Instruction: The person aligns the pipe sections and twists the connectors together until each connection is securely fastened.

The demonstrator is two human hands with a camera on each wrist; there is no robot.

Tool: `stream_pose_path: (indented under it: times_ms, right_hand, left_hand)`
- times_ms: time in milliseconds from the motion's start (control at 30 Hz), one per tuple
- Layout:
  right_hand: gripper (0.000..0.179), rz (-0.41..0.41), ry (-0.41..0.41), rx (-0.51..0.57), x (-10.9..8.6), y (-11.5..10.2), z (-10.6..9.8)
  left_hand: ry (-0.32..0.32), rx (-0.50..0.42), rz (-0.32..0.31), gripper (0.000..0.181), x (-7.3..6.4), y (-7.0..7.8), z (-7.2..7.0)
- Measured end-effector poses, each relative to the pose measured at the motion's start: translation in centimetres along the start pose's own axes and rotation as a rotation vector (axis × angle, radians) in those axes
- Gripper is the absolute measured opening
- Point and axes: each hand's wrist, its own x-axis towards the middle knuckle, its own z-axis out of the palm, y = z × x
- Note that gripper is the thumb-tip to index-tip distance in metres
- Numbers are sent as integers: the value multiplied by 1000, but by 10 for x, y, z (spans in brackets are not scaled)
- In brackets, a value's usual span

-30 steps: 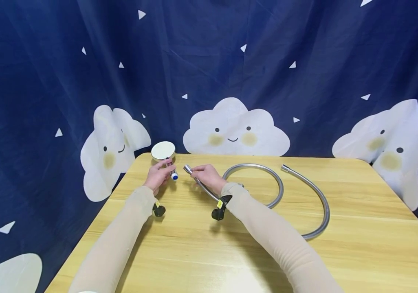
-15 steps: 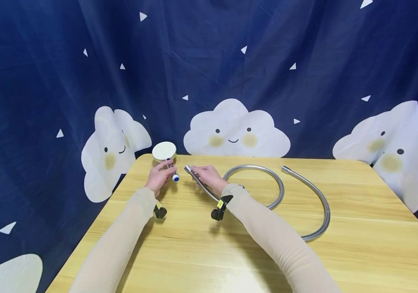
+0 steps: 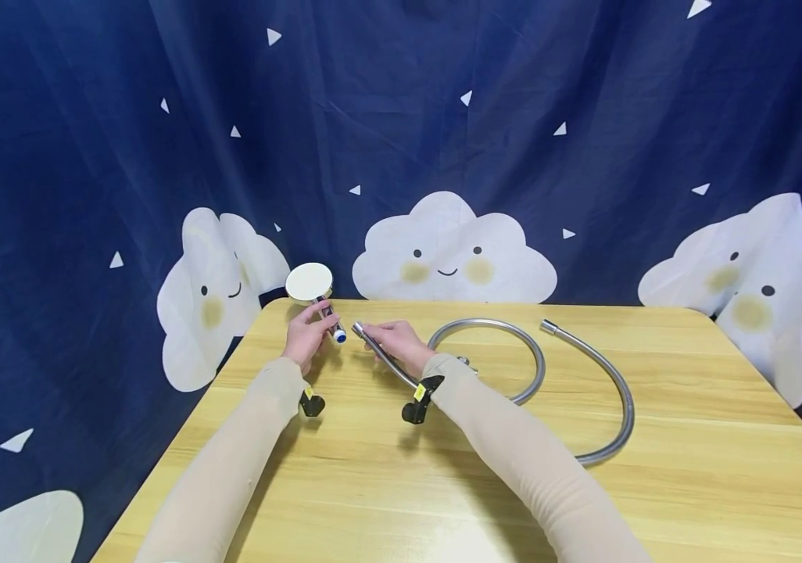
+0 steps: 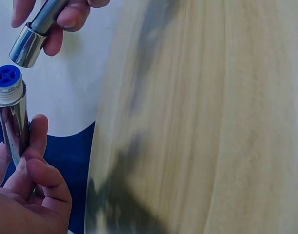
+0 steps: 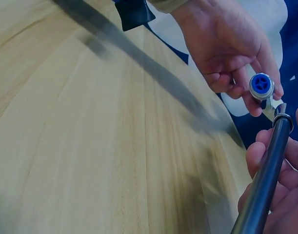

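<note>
My left hand [image 3: 306,338] grips a chrome shower head [image 3: 309,281] by its handle, with the round pale face up at the far left. The handle's end, a white threaded collar with a blue insert [image 4: 7,76], points toward my right hand. That right hand [image 3: 402,344] pinches a silver shower hose [image 3: 535,348] just behind its metal end nut [image 4: 28,46]. In the left wrist view the nut stands close over the threaded collar, with a small gap between them. Part of the hose is hidden behind my right forearm.
The hose loops over the wooden table [image 3: 345,485], and its other end [image 3: 549,325] lies to the right. A small metal piece [image 3: 467,364] shows beside my right sleeve. Behind the table hangs a blue curtain [image 3: 401,109] with clouds.
The shower head has risen slightly and its face has shifted left. Handle end and hose nut have come a little closer together. Both hands keep their hold.
</note>
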Motion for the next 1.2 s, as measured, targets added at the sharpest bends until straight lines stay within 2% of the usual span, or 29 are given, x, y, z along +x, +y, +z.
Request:
stream_pose_path:
  times_ms: [233,467,633,833,1033,1200]
  right_hand:
    - [43,-13,-7,-46,2,0,2]
    - [33,-25,2,-76,1,3,7]
    - [33,-25,-6,-87,-1,3,9]
    - [31,-24,6,-104,-2,6,9]
    - [33,-20,-24,-114,-1,8,12]
    - [34,-22,-22,-114,-2,8,14]
  left_hand:
    - [25,-10,31,48,-3,4,2]
    - [62,-41,55,48,-4,5,5]
    - [80,-66,78,49,-6,5,7]
    - [103,-46,119,51,-5,4,9]
    - [137,-28,139,51,-6,3,11]
    - [133,-1,163,52,-6,1,14]
